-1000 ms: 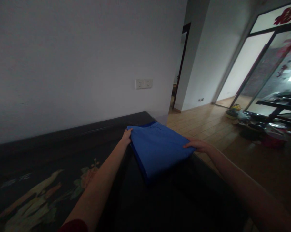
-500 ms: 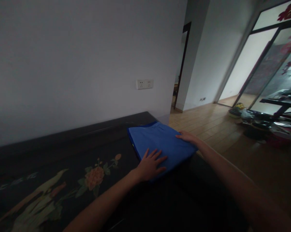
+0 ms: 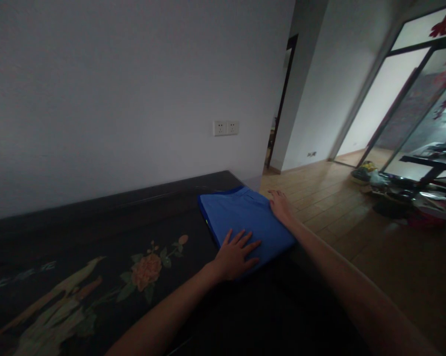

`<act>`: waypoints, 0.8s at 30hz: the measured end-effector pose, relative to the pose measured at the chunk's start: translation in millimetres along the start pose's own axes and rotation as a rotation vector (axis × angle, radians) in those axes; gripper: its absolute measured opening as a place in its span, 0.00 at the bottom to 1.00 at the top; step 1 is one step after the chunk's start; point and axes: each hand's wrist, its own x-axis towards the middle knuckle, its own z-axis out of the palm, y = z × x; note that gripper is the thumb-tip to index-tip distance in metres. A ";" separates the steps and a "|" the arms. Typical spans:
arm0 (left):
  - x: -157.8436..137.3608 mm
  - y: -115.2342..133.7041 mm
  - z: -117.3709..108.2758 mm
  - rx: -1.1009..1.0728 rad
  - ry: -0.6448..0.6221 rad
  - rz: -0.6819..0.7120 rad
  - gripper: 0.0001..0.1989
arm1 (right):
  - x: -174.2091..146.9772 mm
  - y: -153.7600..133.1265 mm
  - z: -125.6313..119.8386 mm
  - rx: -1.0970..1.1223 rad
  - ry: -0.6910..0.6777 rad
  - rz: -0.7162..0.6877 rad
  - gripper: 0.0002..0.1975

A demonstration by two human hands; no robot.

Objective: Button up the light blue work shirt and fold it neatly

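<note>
A folded blue cloth garment [image 3: 245,212] lies near the right end of a dark, glossy surface [image 3: 141,212] painted with flowers and a bird. Along its left and back edges a darker blue layer shows underneath. My left hand [image 3: 237,254] rests flat on the garment's front part, fingers spread. At the garment's right edge is my right hand [image 3: 281,205], its fingers stretched out beyond the fabric toward the back. Whether the right palm presses on the cloth is hard to tell.
A pale wall with a double power socket [image 3: 226,128] rises behind the dark surface. To the right lies a wooden floor [image 3: 319,198]. Farther off, bags and other clutter [image 3: 401,193] sit by a glass sliding door [image 3: 404,99].
My right hand has slid along the garment's right edge toward the back, its fingers now extended past the fabric. My left hand stays flat on the cloth. The view has shifted slightly.
</note>
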 end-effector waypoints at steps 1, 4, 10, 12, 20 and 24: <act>0.0 0.3 -0.2 0.000 0.000 -0.001 0.29 | 3.2 -11.1 6.5 -0.023 0.006 -0.039 0.26; -0.1 2.2 -1.8 0.003 -0.003 -0.009 0.28 | 12.5 -39.8 33.9 -0.098 -0.043 -0.168 0.25; -2.0 5.8 -7.3 -0.039 -0.016 -0.023 0.28 | 42.1 -49.5 75.3 -0.381 -0.082 -0.101 0.32; -2.5 6.2 -8.8 -0.052 -0.024 -0.020 0.28 | 54.7 -45.6 80.0 -0.387 -0.085 -0.066 0.32; -2.3 3.8 -7.0 -0.084 -0.021 -0.026 0.29 | 71.9 -34.6 91.2 -0.399 -0.120 -0.035 0.31; -2.8 3.2 -4.4 -0.102 0.007 -0.017 0.29 | 68.9 -34.8 94.0 -0.387 -0.074 -0.046 0.31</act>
